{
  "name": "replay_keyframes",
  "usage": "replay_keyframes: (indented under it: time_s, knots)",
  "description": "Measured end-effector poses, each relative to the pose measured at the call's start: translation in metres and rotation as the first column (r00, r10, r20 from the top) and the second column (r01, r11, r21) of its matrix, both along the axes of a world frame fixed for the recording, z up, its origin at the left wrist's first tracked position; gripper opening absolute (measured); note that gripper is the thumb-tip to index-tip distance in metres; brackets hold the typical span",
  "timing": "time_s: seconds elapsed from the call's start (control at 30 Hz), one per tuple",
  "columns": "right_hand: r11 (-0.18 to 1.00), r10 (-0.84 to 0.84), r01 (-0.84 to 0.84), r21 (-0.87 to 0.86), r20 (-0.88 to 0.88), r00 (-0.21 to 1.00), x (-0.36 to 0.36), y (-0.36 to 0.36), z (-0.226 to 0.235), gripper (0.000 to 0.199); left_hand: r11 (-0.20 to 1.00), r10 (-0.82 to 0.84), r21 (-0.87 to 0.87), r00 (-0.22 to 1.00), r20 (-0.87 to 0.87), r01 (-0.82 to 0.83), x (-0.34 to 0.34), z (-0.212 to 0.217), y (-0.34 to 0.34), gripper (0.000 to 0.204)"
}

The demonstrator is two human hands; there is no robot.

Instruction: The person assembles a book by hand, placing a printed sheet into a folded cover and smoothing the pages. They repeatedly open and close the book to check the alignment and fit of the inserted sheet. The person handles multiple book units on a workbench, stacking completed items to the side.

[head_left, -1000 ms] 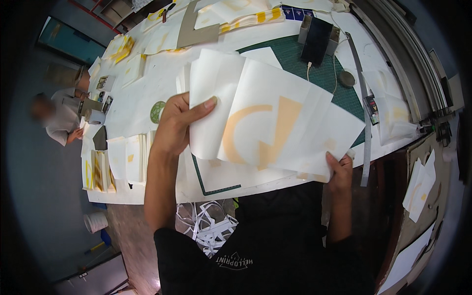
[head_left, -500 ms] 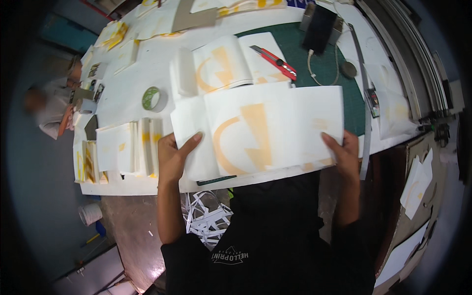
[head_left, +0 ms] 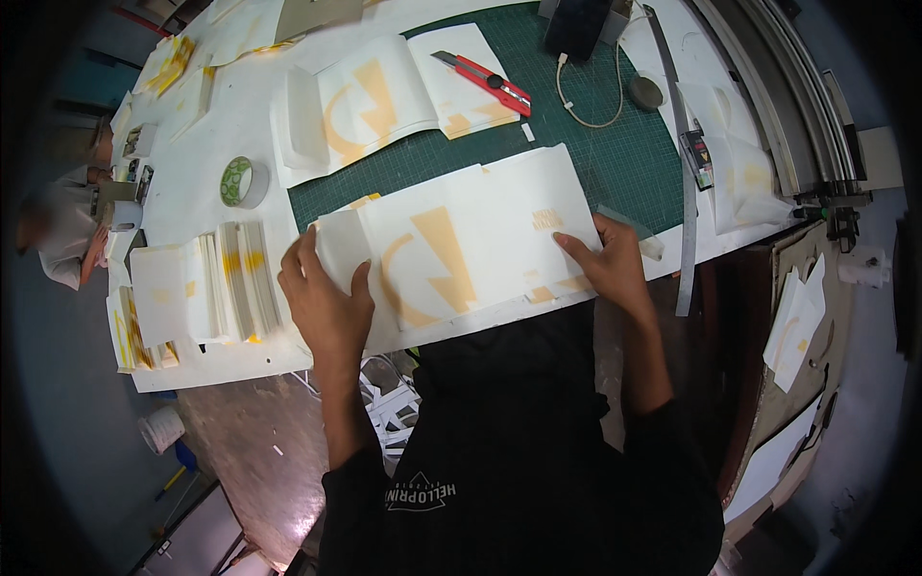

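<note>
The person's left hand (head_left: 331,298) is spread, thumb on top and fingertips at the edge, at the nine o'clock end of a long white paper sheet printed with pale orange shapes (head_left: 499,230). The right hand (head_left: 619,264) pinches the sheet's three o'clock end, thumb on top and fingers behind. The sheet lies between the hands, a narrow flap folded over at its left end. Whether it rests fully flat cannot be told.

The step in hand appears to be positioning or squaring this sheet. The next move would seem to call for both hands keeping the edges aligned and the flap flat.

Beneath and beyond spreads a dark green gridded cutting mat (head_left: 624,173), on a white surface (head_left: 240,115). At eleven o'clock, apart from the held sheet, lies a similar white folded sheet (head_left: 312,110); at twelve, a red-and-black utility knife (head_left: 490,84) rests across its right-hand part. A small white paper scrap (head_left: 527,132) sits just below the knife.

At one o'clock stands a dark phone (head_left: 576,29) with a pale cable; at two, a round dark disc (head_left: 645,91); between two and three, a long metal ruler (head_left: 687,221). Toward ten is a green-and-white tape roll (head_left: 245,182); near nine, a row of white folded booklets with yellow marks (head_left: 226,278).
</note>
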State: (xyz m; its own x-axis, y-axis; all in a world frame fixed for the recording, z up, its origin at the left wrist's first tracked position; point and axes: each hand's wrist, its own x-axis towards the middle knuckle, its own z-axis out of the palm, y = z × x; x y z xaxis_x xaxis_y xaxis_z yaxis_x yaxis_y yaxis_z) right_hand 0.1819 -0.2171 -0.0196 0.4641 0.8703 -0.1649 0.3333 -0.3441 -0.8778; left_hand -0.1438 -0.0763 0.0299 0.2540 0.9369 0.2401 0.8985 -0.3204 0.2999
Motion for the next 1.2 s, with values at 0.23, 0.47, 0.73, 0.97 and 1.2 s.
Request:
replay_keyframes:
  time_s: [0.23,0.47,0.73,0.97,1.2]
  knots:
    - [1.000,-0.001,0.001,-0.017,-0.019,1.000,-0.001,-0.001,-0.001,0.032,0.966,-0.257,-0.045,0.953,-0.159,0.253,0.023,0.010,-0.013,0.066]
    - [1.000,0.001,-0.001,-0.003,-0.019,1.000,-0.001,-0.002,0.000,0.030,0.967,-0.084,-0.238,0.996,0.025,0.088,0.016,0.005,-0.012,0.054]
    - [1.000,0.006,-0.005,0.017,-0.050,0.999,0.000,-0.003,-0.002,0.029,0.985,-0.139,0.048,0.937,-0.322,0.163,0.019,0.004,-0.014,0.057]
    - [1.000,0.012,-0.012,-0.021,-0.024,1.000,-0.004,-0.001,0.006,0.029,0.822,-0.567,-0.221,0.723,-0.394,0.524,0.018,-0.012,-0.007,0.059]
    - [0.999,0.001,-0.002,-0.035,-0.030,1.000,-0.004,-0.002,0.003,0.030,0.858,-0.487,-0.310,0.841,-0.235,0.410,0.022,-0.012,-0.006,0.052]
